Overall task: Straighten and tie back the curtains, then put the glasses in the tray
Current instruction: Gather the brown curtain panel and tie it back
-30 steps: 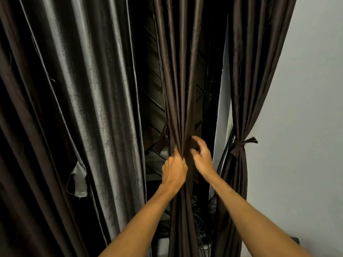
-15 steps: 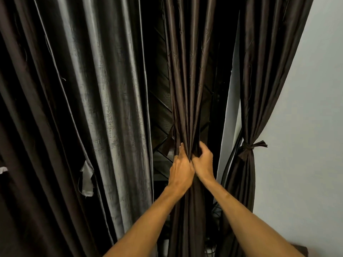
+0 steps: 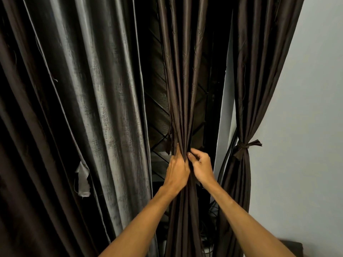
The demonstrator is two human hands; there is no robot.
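A dark brown curtain panel (image 3: 182, 89) hangs in the middle, gathered into narrow folds at waist height. My left hand (image 3: 176, 170) grips the gathered folds from the left. My right hand (image 3: 201, 166) pinches the same bunch from the right, fingers curled against the fabric. A strip of brown tie fabric (image 3: 168, 143) dangles just left of the bunch, above my left hand. To the right, another brown curtain (image 3: 259, 71) is tied back with a knotted band (image 3: 243, 147). No glasses or tray are in view.
A wide grey curtain (image 3: 96, 108) hangs loose on the left, with a loose flap (image 3: 82, 179) on its edge. A dark grille (image 3: 157, 101) shows behind the gap. A pale wall (image 3: 306, 127) fills the right side.
My right hand moved in from behind the curtain and closed on the bunch beside my left hand. The view has shifted slightly, putting the curtains further right in frame.
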